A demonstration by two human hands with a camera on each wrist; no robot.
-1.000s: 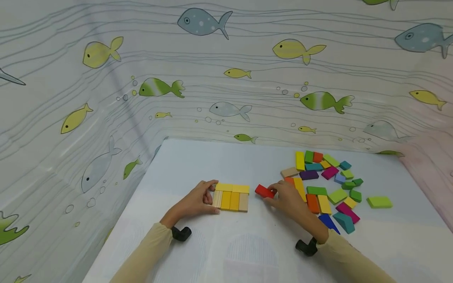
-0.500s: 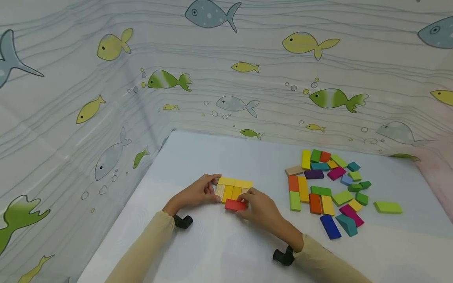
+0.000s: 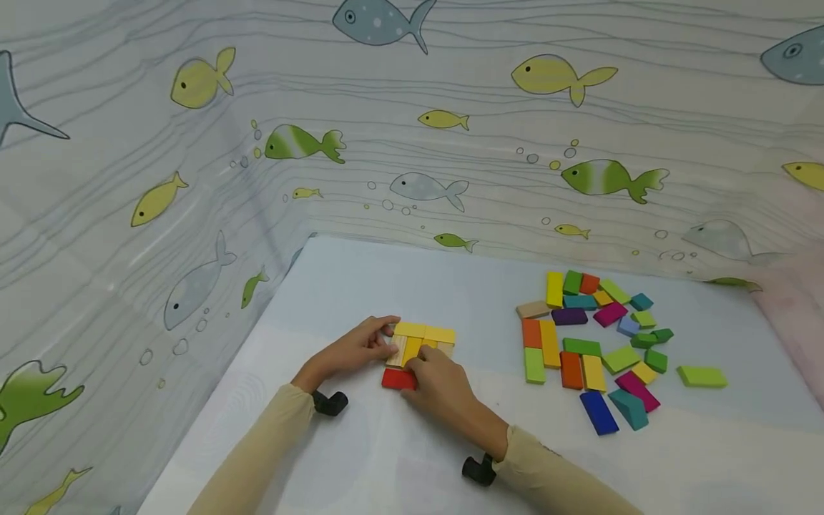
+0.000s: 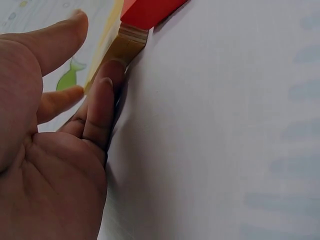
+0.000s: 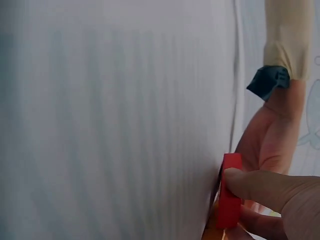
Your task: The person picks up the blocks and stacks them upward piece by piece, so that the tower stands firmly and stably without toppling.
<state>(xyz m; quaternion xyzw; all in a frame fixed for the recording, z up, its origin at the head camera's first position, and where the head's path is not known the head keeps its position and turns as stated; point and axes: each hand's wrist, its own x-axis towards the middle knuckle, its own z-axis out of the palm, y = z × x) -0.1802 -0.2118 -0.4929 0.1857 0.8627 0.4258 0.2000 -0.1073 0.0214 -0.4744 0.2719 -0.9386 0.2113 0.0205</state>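
Observation:
In the head view, a flat rectangle of blocks lies on the table: two pale yellow blocks (image 3: pixel 440 335) across the far side, with yellow and plain wooden blocks (image 3: pixel 396 349) set in a row below. My right hand (image 3: pixel 444 383) pinches a red block (image 3: pixel 397 379) just in front of the rectangle's near left corner. In the right wrist view, the thumb lies on this red block (image 5: pixel 230 200). My left hand (image 3: pixel 350 348) rests at the rectangle's left side. In the left wrist view, its thumb is raised and its fingers (image 4: pixel 102 105) touch the side of a wooden block (image 4: pixel 125 47).
Right of my hands lies a loose spread of coloured blocks, including a blue block (image 3: pixel 599 413), a purple block (image 3: pixel 569 316) and a lime block (image 3: pixel 702 377). A fish-patterned sheet (image 3: pixel 360 100) rises behind the white table (image 3: pixel 489 286).
My right hand has carried the red block leftward from the right of the rectangle to its near left corner. The left hand has stayed at the rectangle's left side. The head view has shifted slightly.

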